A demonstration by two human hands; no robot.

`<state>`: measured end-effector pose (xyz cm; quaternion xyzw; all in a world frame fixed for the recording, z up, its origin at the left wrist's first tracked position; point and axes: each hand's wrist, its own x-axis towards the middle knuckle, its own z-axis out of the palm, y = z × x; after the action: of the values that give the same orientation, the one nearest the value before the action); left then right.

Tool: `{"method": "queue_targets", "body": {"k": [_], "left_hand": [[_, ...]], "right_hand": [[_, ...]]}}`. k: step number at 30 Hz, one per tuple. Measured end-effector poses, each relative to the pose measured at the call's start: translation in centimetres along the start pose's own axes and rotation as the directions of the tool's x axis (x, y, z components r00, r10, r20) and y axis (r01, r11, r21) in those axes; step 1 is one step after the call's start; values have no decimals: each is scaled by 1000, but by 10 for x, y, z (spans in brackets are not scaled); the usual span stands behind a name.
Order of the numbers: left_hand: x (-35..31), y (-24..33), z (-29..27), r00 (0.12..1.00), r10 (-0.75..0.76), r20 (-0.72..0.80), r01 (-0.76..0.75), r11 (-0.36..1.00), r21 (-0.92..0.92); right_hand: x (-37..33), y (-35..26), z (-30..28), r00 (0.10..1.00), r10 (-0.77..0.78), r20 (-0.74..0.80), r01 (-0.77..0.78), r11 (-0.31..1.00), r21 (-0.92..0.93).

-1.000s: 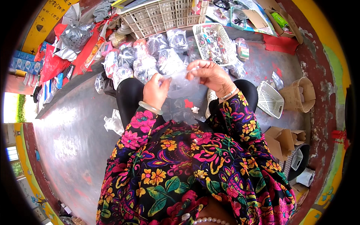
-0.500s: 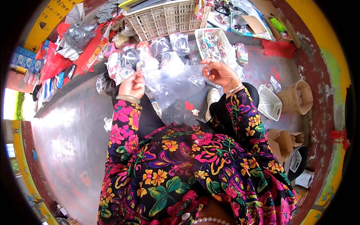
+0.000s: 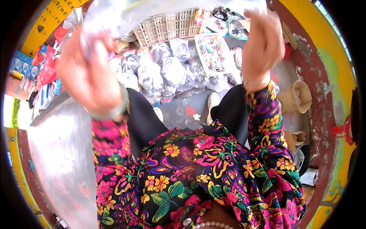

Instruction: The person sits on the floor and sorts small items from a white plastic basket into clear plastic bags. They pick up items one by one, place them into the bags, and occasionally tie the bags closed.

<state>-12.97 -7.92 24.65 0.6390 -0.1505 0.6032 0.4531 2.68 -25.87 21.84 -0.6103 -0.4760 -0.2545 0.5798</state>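
A clear plastic bag [image 3: 110, 17] is stretched between my two raised hands along the top edge of the view, partly cut off by it. My left hand [image 3: 89, 72], blurred by motion, is closed on its left side. On the other side, my right hand [image 3: 263, 47] pinches the bag's right end, also slightly smeared. Below and beyond them, several filled clear plastic bags [image 3: 173, 72] lie in rows on the floor. Beside these bags sits a white plastic basket [image 3: 199, 53] with many small items in it.
A large beige slatted crate [image 3: 167, 28] stands behind the filled bags. At the right are a brown paper bag [image 3: 295, 100] and cardboard boxes. Blue boxes [image 3: 23, 63] and a red plastic bag [image 3: 48, 70] sit far left. My shoes [image 3: 213, 102] flank small scraps on the floor.
Both hands have risen toward the top of the view and moved apart, carrying the clear plastic bag up. The filled bags beneath are now uncovered.
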Motion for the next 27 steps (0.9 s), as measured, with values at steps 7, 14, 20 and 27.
{"method": "queue_targets", "body": {"k": [7, 14, 20, 27], "left_hand": [[-246, -52, -78, -84, -695, 714, 201, 690, 695], [-205, -49, -56, -94, -916, 390, 864, 120, 488], [-181, -45, -49, -121, -931, 343, 987, -75, 144], [-168, -82, -49, 258, -939, 228, 390, 317, 864]], "right_hand": [[-218, 54, 2, -3, 471, 882, -156, 871, -466], [-171, 48, -5, -22, 732, 681, -926, 242, -289], [-164, 52, -12, -20, 744, 668, -995, 47, -82], [-127, 70, -1, 73, 717, 693, -995, 103, -2]]}}
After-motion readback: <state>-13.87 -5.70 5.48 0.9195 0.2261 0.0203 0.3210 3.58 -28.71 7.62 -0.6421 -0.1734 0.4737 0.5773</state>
